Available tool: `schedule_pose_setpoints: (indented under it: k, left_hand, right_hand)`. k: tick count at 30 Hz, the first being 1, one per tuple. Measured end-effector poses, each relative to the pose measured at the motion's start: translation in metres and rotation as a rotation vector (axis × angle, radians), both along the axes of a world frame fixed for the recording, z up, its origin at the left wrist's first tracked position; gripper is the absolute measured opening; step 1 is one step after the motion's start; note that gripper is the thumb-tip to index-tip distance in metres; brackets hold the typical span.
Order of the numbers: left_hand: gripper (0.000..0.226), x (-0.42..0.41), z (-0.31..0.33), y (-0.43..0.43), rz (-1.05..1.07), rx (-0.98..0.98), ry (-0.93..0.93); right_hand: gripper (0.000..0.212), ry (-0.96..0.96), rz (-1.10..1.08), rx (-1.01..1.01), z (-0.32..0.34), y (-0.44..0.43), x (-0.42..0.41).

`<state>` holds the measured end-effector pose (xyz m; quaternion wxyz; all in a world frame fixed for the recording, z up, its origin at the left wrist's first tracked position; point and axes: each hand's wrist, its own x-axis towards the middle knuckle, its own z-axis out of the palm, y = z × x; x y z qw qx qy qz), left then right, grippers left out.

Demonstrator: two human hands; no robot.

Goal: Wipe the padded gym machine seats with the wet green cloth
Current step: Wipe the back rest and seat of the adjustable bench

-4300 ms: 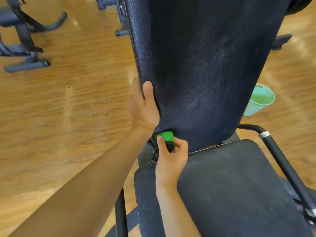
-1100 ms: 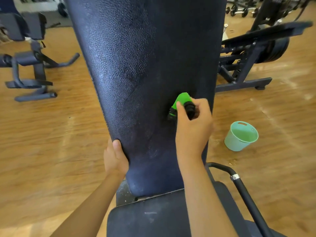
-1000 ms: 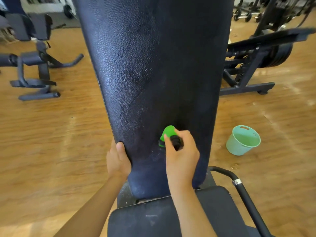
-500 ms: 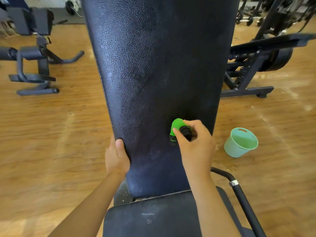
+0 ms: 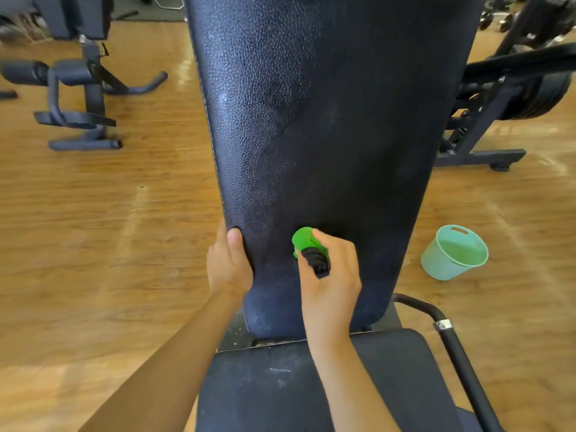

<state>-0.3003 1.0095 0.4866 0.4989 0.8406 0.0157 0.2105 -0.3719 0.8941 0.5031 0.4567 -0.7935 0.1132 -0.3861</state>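
Note:
A tall black padded backrest [image 5: 327, 126] rises in front of me, its textured surface shiny in patches. My right hand [image 5: 332, 275] grips a bunched green cloth [image 5: 304, 238], with a dark part showing at my fingers, and presses it against the lower backrest. My left hand [image 5: 229, 263] grips the backrest's left edge, thumb on the front face. Below lies the black padded seat [image 5: 389, 385], dusty with pale marks.
A mint green bucket [image 5: 453, 252] stands on the wooden floor to the right. A black handle bar [image 5: 458, 353] curves beside the seat. Other gym machines stand at the far left [image 5: 78, 98] and far right [image 5: 505, 98].
Over the last second my right hand has kept rubbing the cloth about on the lower backrest, now further left and lower than half a second ago. My left hand stays on the left edge.

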Motion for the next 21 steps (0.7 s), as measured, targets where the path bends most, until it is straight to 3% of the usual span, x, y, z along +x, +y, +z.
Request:
schedule_pose_setpoints:
  k: [10, 16, 21]
  left_hand:
    - [0.085, -0.003, 0.001, -0.002, -0.039, -0.059, -0.033]
    - [0.08, -0.002, -0.005, -0.004, -0.052, -0.161, -0.004]
    - [0.052, -0.006, -0.017, -0.005, -0.023, -0.395, 0.17]
  right_hand:
    - [0.034, 0.069, 0.097, 0.049, -0.014, -0.011, -0.01]
    - [0.029, 0.146, -0.112, 0.237, -0.031, -0.072, -0.026]
    - [0.023, 0.107, -0.23, 0.413, -0.048, -0.083, -0.035]
